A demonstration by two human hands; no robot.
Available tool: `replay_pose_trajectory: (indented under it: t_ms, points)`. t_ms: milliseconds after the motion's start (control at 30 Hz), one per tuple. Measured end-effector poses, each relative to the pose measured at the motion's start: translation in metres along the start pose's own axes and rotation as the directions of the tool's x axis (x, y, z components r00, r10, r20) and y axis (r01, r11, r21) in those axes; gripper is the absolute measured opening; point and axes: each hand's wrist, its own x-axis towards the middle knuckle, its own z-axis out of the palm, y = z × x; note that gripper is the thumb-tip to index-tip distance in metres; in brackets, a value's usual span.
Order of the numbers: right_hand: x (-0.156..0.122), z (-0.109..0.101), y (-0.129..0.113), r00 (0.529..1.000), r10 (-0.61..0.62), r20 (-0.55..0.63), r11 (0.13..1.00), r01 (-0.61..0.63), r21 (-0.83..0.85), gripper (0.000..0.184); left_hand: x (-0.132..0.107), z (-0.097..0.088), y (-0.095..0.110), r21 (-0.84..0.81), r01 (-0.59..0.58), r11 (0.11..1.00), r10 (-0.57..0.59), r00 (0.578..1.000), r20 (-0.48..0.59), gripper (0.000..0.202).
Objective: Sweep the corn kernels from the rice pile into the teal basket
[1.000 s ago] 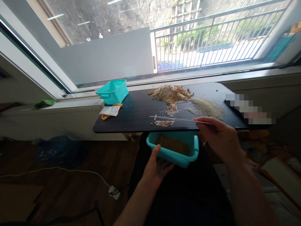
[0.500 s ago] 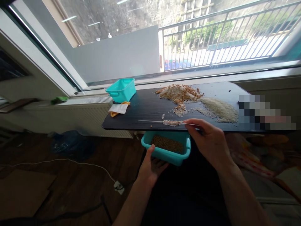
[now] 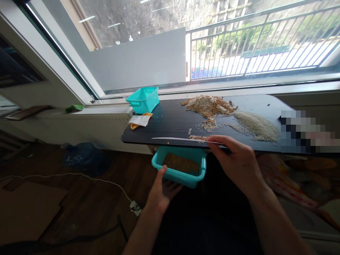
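Note:
My left hand (image 3: 162,193) grips a turquoise plastic tub (image 3: 183,177), thumb on its rim and fingers underneath. Inside the tub lies a layer of small brown grains (image 3: 182,163). The tub is just below the front edge of the dark tabletop (image 3: 164,124). Pinched in my right hand (image 3: 233,152) is a thin white sheet (image 3: 180,139), seen almost edge-on at that table edge. Right behind it lies a small heap of brown grains and rice (image 3: 198,137). Farther back are a mixed pile of brown grains and rice (image 3: 209,106) and a pile of white rice (image 3: 259,125).
At the table's back left stands a second turquoise tub (image 3: 145,101). A white and orange packet (image 3: 140,120) lies in front of it. The window (image 3: 132,63) rises behind the table. A white cable with a socket (image 3: 135,208) runs along the floor.
The tub in my left hand has moved left along the table edge. My right hand has also drawn the white sheet a little left. The view has shifted slightly.

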Motion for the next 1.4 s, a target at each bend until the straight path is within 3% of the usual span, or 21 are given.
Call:
replay_pose_trajectory:
  t_ms: [100,200,300,400,500,633,867,1400]
  points:
    - [0.006,0.020,-0.003,0.998,-0.030,0.062,0.999,0.027,0.048,0.016,-0.002,-0.003,0.007,0.007,-0.056,0.998,0.056,0.998,-0.025,0.051]
    - [0.003,0.026,-0.005,0.991,-0.039,0.132,0.997,0.029,0.076,0.017,-0.004,-0.003,0.012,0.001,-0.060,0.998,0.060,0.998,-0.029,0.047]
    - [-0.003,0.014,-0.006,0.991,-0.028,0.129,0.999,0.022,0.042,0.017,-0.005,-0.001,0.012,-0.007,-0.056,0.998,0.056,0.998,-0.013,0.044]
    - [-0.004,-0.007,-0.001,1.000,-0.007,0.002,0.999,0.007,-0.053,0.015,-0.007,0.003,0.005,-0.002,-0.050,0.999,0.050,0.999,0.006,0.049]
    - [0.002,-0.027,0.010,0.993,0.003,-0.116,0.986,-0.022,-0.164,0.014,-0.008,0.010,-0.007,0.015,0.040,0.999,-0.040,0.999,0.034,0.054]
    - [0.010,-0.041,0.025,0.992,0.018,-0.126,0.972,-0.047,-0.230,0.016,-0.006,0.023,-0.022,0.065,0.149,0.987,-0.153,0.985,0.076,0.054]
    - [0.013,-0.041,0.027,0.996,0.019,-0.091,0.970,-0.041,-0.240,0.018,-0.008,0.041,-0.034,0.121,0.159,0.980,-0.174,0.976,0.130,0.055]
    - [0.011,-0.041,0.015,0.996,0.014,-0.087,0.968,-0.035,-0.248,0.019,-0.012,0.039,-0.031,0.102,0.139,0.985,-0.153,0.977,0.147,0.055]
